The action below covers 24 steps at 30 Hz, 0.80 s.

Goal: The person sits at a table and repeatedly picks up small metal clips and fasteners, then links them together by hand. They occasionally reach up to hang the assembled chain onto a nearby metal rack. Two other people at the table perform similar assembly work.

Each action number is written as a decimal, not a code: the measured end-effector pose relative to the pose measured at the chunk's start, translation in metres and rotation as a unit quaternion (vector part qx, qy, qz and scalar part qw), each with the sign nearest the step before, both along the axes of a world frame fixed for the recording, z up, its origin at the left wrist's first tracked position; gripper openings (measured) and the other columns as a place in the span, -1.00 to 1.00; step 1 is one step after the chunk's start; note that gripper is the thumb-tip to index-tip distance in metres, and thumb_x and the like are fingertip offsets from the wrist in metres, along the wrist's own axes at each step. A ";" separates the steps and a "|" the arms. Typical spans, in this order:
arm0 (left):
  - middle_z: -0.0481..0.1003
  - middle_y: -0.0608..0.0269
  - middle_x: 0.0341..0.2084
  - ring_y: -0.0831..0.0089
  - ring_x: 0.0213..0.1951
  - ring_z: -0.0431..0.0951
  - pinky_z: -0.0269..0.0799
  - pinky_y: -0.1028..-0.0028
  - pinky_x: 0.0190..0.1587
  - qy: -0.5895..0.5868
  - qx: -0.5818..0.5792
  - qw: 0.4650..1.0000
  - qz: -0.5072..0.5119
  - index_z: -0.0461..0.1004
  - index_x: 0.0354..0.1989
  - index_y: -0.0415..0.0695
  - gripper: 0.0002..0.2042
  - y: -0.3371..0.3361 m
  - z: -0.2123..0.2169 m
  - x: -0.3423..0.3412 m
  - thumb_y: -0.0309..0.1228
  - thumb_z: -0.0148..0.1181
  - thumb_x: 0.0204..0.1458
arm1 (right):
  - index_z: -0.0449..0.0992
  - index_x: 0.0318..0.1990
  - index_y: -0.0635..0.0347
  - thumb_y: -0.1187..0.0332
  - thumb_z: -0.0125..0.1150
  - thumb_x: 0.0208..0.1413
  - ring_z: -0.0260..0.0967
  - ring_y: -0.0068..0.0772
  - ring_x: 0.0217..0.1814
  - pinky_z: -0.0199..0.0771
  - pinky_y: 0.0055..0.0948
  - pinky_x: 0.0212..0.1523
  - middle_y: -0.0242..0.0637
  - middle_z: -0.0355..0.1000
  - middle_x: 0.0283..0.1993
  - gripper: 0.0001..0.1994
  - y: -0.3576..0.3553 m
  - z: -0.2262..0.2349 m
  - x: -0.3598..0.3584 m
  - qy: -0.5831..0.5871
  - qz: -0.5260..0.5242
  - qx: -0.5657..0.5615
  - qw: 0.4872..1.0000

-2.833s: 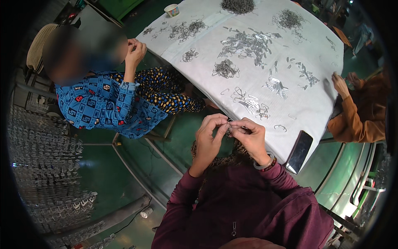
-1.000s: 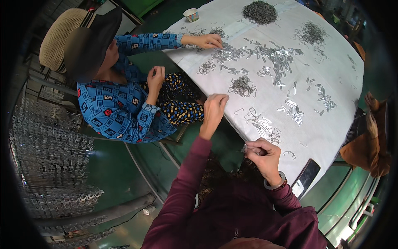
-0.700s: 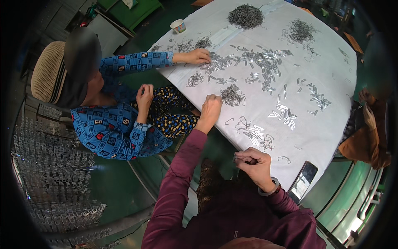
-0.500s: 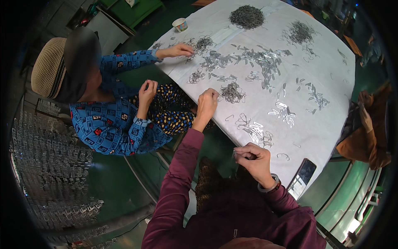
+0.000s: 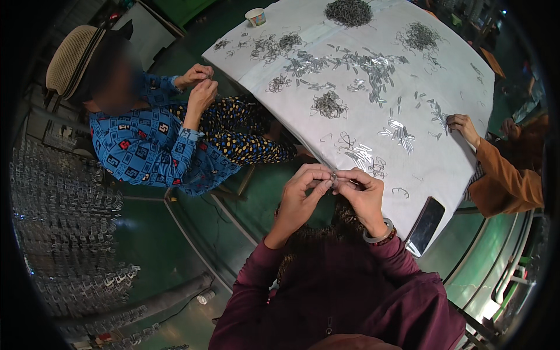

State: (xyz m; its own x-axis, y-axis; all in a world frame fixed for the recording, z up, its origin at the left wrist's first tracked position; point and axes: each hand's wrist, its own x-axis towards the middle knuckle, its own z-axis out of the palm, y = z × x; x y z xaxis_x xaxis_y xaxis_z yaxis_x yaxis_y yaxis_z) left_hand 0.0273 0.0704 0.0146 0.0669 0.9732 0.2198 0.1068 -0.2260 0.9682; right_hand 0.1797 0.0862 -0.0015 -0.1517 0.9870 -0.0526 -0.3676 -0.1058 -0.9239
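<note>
My left hand and my right hand meet just off the table's near edge, fingertips pinched together. Between them is a small grey metal piece, mostly covered by the fingers, so its exact shape is hard to see. Right beyond my hands lie bent wire pieces and shiny flat metal clips. More wire pieces rest by my right fingers. A tangled heap of bent wires sits a little farther off, with another loose group of clips to its right.
A white-covered table carries larger dark wire heaps at its far side. A phone lies near the right edge, a paper cup at the far left. One co-worker sits left; another's hand reaches in from the right.
My left hand has come back from the wire heap and joined my right hand. The left co-worker's hands have drawn together off the table; the right co-worker's hand now touches the clips.
</note>
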 end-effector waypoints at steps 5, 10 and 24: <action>0.44 0.14 -0.20 0.48 -0.17 0.47 0.41 0.52 -0.08 0.026 0.029 0.996 0.077 0.39 -0.23 -0.31 -0.91 -0.009 -0.011 0.016 -0.61 0.07 0.10 | 0.56 -0.21 0.35 0.68 0.20 -0.07 0.43 -0.60 -0.35 0.43 -0.66 -0.29 -0.30 0.45 -0.34 -0.78 -0.006 -0.006 0.001 -0.064 -0.005 0.065 0.996; 0.47 0.17 -0.27 0.48 -0.18 0.49 0.39 0.50 -0.05 -0.052 0.011 0.994 0.094 0.36 -0.23 -0.31 -0.93 -0.018 -0.019 0.021 -0.61 0.02 0.14 | 0.57 -0.19 0.31 0.60 0.24 -0.05 0.38 -0.62 -0.41 0.37 -0.64 -0.35 -0.32 0.45 -0.43 -0.78 0.002 0.002 0.017 -0.196 -0.044 0.170 0.965; 0.49 0.16 -0.31 0.47 -0.20 0.50 0.39 0.50 -0.04 -0.046 -0.008 0.997 0.060 0.34 -0.22 -0.30 -0.93 -0.030 -0.020 0.006 -0.62 -0.01 0.15 | 0.48 -0.24 0.33 0.68 -0.01 -0.20 0.39 0.03 -0.24 0.42 -0.19 -0.18 0.04 0.40 -0.37 -0.71 0.162 -0.066 0.143 -0.626 0.175 0.360 0.669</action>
State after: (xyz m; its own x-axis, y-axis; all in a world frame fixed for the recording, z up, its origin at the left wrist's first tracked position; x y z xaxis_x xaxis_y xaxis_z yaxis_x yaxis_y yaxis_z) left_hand 0.0334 0.0402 -0.0051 -0.0706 0.9763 0.2046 0.0435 -0.2019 0.9784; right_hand 0.3223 0.2486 -0.0679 -0.6617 0.7409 0.1150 0.6740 0.6550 -0.3416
